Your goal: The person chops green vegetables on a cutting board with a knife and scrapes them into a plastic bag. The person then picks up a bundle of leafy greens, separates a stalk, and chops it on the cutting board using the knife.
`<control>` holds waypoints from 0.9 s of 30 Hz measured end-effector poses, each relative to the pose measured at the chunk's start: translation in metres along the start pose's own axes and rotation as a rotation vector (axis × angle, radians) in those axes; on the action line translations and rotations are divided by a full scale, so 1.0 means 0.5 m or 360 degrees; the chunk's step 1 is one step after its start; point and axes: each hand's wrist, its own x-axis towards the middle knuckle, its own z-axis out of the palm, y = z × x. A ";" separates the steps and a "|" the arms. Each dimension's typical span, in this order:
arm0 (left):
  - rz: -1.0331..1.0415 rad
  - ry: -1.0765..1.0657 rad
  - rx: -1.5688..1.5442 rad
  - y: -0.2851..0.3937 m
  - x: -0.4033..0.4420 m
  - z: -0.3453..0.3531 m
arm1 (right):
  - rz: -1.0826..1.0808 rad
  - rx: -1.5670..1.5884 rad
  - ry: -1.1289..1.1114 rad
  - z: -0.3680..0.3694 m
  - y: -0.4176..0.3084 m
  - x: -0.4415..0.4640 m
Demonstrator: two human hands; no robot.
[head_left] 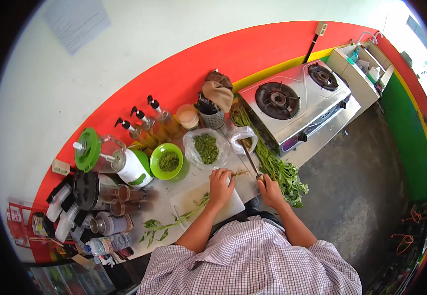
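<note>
My left hand [220, 186] is closed around a leafy green stem [189, 215] over the white cutting board [235, 202]. The stem's leaves trail to the lower left, and its thin root end sticks out past my fingers. My right hand [271, 191] grips a knife [251, 160] by its handle, the blade pointing up and away over the counter. Beyond the blade sits a white plastic bag [243, 137]. A bundle of leafy greens [282, 172] lies to the right of the knife. Chopped greens fill a clear plastic bag [189, 142] and a green bowl [155, 173].
A steel two-burner stove [294, 71] stands at the back right, with a sink [388, 73] past it. Along the left are a blender [137, 167], several pump bottles [163, 118], brown cups [129, 193] and a water bottle [100, 245]. A perforated utensil holder [213, 120] stands by the wall.
</note>
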 end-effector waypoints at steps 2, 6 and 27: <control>-0.0014 0.0212 -0.0170 0.036 0.065 0.023 | -0.0006 -0.0002 0.0086 -0.024 0.028 0.024; -0.0091 0.0299 -0.0054 0.054 0.183 0.083 | 0.0090 0.0044 0.0173 -0.071 0.073 0.065; -0.0295 0.0327 -0.0015 0.087 0.205 0.077 | 0.0115 0.0192 -0.0188 -0.110 0.096 0.135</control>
